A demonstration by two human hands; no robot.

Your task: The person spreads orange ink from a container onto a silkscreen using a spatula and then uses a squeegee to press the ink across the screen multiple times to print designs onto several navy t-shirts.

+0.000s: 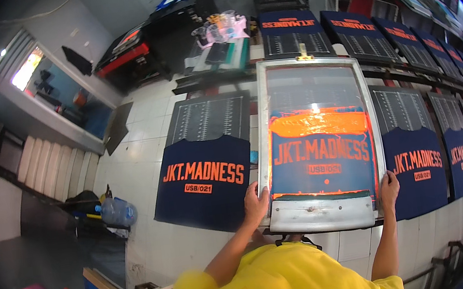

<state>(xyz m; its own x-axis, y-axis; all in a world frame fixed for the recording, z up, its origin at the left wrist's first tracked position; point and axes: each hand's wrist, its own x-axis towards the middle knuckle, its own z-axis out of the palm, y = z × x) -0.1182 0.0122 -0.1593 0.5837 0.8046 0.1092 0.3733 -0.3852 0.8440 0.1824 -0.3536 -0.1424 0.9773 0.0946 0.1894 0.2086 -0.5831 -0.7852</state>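
Observation:
A silk-screen frame [374,125] with a metal border lies before me over a navy shirt [295,186], which shows through the mesh. Wet orange ink [319,123] spreads in a thick band across the mesh's upper half. At the near end rests a wide squeegee [321,213] with a pale metal holder, orange ink along its edge. My left hand [257,202] is closed on the frame's left side near the bottom. Opposite it, my right hand [389,187] grips the right side. Neither hand touches the squeegee. A brass-coloured clip [304,53] sits at the frame's far end.
Left of the frame, a printed navy shirt [202,186] lies on a dark pallet [213,117]. More printed shirts [418,161] line the right and the far row. A water jug [118,213] stands on the left, and plastic cups [219,29] sit on the far bench.

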